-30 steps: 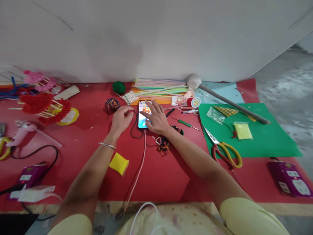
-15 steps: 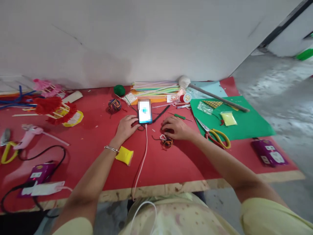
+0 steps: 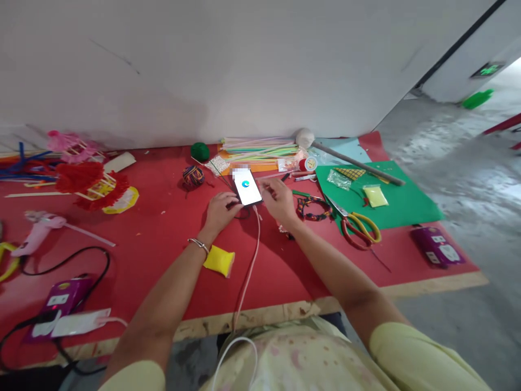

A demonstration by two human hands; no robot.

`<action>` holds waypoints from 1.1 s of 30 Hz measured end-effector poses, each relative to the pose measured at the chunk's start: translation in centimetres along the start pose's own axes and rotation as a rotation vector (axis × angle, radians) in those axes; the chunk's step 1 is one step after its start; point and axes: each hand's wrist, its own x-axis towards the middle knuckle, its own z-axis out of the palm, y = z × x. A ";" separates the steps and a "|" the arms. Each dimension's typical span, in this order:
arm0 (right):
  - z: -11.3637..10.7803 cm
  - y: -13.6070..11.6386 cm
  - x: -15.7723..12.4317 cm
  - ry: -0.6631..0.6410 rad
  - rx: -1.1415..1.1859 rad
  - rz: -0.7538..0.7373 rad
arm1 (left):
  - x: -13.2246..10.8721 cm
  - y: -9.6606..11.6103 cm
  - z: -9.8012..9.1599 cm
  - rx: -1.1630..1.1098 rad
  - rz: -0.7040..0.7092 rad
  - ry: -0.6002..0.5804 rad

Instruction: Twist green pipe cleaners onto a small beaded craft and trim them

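A phone (image 3: 248, 188) with a lit white screen lies tilted on the red table, a pink cable (image 3: 253, 250) plugged into its lower end. My left hand (image 3: 222, 210) is at the phone's lower left corner, fingers curved and apart, holding nothing I can see. Just right of the phone is my right hand (image 3: 279, 200), its fingers bent and apart over the table. A dark braided cord loop (image 3: 313, 208) with orange and red lies right of that hand. Small beads on cord (image 3: 284, 230) show partly beneath my right wrist. A yellow packet (image 3: 220, 261) sits beside my left wrist.
Scissors (image 3: 358, 225) lie at the edge of a green sheet (image 3: 415, 203). A mallet (image 3: 358, 163), pipe cleaners (image 3: 260, 145) and yarn balls (image 3: 193, 176) are along the back. Left are a glue gun (image 3: 40, 231) and purple power strip (image 3: 67, 296); another purple box (image 3: 437, 247) is right.
My right hand has moved left and up toward the phone, uncovering the braided loop. The phone is now more tilted, and its screen picture differs. The view has shifted slightly.
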 end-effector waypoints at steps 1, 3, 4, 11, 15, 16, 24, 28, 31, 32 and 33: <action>0.2 0.1 -0.6 -0.010 -0.042 -0.015 | 0.0 -0.1 -0.2 -0.029 -0.012 0.007; -0.3 1.0 -1.9 -0.112 -0.189 -0.132 | 0.0 0.0 -0.4 -0.061 -0.027 0.019; -0.9 1.8 -2.3 -0.170 -0.281 -0.218 | 0.0 0.0 -0.4 -0.063 -0.025 0.022; -3.3 4.7 0.3 -0.067 -0.502 -0.109 | 0.1 -0.1 0.2 -0.019 -0.002 0.071; -0.1 2.4 1.7 0.041 -0.130 -0.048 | 0.1 -0.3 0.4 -0.021 -0.007 0.084; 0.7 2.0 1.7 0.056 -0.086 -0.081 | 0.1 -0.2 0.4 -0.025 -0.006 0.083; 2.4 4.9 1.2 0.010 -0.059 -0.237 | 0.2 0.0 0.0 -0.031 0.014 0.074; 2.1 5.4 1.2 -0.026 -0.049 -0.241 | 0.3 0.0 0.0 -0.024 -0.007 0.055; 2.2 5.1 1.2 -0.043 -0.050 -0.250 | 0.2 0.0 0.0 -0.019 -0.017 0.045; 2.2 5.0 1.2 -0.046 -0.047 -0.252 | 0.2 0.0 -0.1 -0.018 -0.020 0.039; 2.2 5.0 1.2 -0.050 -0.044 -0.252 | 0.2 0.0 -0.1 -0.018 -0.021 0.033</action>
